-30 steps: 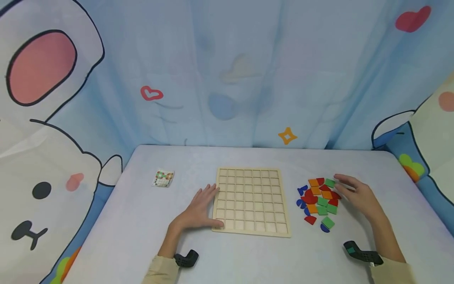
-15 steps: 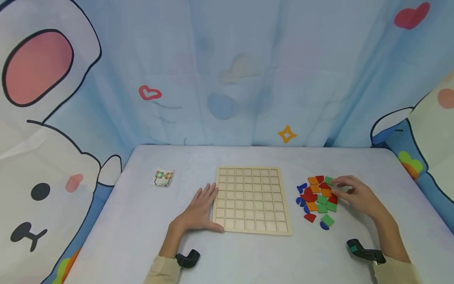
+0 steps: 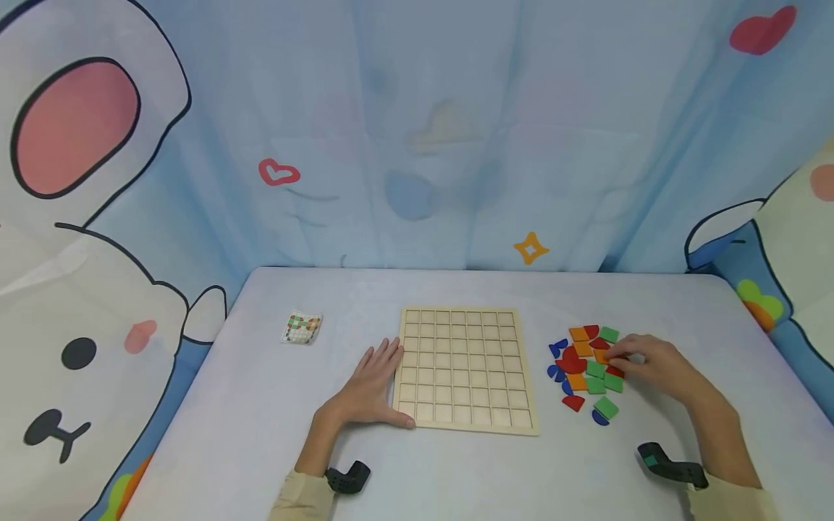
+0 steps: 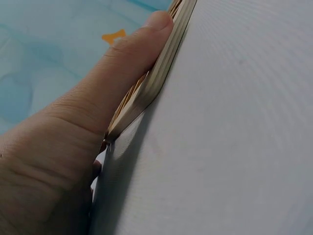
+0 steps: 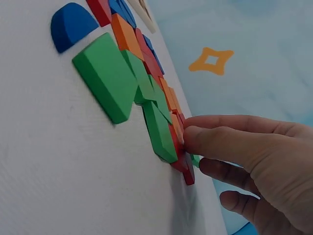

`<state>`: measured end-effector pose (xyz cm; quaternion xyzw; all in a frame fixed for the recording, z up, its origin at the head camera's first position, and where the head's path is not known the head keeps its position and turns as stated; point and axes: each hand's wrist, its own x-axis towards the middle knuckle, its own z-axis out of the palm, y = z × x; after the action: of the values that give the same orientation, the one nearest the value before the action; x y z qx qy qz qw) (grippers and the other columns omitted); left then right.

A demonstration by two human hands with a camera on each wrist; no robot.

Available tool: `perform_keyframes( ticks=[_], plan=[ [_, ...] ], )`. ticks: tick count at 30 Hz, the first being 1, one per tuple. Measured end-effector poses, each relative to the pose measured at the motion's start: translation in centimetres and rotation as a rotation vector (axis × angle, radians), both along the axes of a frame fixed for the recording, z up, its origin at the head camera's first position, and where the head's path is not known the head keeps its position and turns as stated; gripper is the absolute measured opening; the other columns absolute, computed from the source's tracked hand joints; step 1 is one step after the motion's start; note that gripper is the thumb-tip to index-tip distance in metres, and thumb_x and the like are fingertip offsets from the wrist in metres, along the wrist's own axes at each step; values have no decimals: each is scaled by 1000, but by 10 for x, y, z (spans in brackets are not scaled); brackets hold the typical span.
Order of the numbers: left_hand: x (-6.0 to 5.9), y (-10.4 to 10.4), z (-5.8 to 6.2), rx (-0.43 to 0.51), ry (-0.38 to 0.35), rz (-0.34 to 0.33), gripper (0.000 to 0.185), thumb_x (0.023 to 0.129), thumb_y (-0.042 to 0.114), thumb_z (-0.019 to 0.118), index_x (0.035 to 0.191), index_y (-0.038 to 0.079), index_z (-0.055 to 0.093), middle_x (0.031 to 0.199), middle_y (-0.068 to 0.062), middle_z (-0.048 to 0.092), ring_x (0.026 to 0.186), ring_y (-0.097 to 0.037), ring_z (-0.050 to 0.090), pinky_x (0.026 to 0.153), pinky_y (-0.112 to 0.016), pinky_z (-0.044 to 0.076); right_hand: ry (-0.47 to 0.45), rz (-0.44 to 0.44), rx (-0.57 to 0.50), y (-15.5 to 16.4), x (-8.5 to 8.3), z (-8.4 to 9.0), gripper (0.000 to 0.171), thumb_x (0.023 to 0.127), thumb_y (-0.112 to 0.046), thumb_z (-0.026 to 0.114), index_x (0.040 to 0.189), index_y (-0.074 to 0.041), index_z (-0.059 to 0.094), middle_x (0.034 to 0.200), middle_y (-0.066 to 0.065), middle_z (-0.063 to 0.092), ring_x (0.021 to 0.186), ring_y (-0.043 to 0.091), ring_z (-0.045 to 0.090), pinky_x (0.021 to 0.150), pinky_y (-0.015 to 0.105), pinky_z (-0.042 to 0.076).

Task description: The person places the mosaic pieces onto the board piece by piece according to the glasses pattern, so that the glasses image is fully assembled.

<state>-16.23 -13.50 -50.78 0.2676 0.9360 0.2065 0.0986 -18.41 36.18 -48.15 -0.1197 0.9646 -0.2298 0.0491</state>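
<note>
Tiles (image 3: 589,365): flat red, orange, green, blue pieces, heaped.
Right hand (image 3: 654,362): pinches orange tile (image 5: 177,128); only wrist view shows grip.
Left hand (image 3: 368,387): spread flat against board (image 3: 464,369).

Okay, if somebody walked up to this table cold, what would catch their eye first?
Probably the heap of colored tiles, red, orange, green and blue, lying right of the wooden grid board on the pale table. The right hand reaches into that heap, pinching a tile at its edge, while the left hand rests flat against the board's left side. A small patterned card lies apart, far left of the board.
</note>
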Motion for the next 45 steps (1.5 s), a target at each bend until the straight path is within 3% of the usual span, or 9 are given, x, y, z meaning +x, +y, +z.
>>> perform_keyframes(
  ticks=[6, 23, 45],
  plan=[
    [1, 1, 1, 10, -1, 3, 130, 64, 68, 76, 156, 4, 10, 165, -11, 4, 154, -29, 1, 124, -51, 4, 14, 4, 52, -2, 0, 1, 15, 85, -6, 71, 99, -6, 75, 98, 18, 65, 98, 41, 56, 81, 55, 56],
    [2, 0, 0, 29, -8, 11, 130, 64, 67, 77, 156, 4, 10, 165, -10, 4, 154, -27, 1, 124, -51, 4, 9, -22, 64, -7, 0, -1, 14, 85, -7, 70, 98, -5, 74, 99, 18, 65, 101, 43, 55, 87, 59, 52],
    [1, 1, 0, 18, -12, 14, 129, 64, 67, 77, 156, 5, 10, 165, -9, 3, 154, -26, 0, 125, -50, 3, -10, -78, 113, -21, 3, 7, 11, 85, -8, 72, 94, -2, 74, 95, 18, 61, 93, 37, 55, 84, 56, 53]
  ],
)
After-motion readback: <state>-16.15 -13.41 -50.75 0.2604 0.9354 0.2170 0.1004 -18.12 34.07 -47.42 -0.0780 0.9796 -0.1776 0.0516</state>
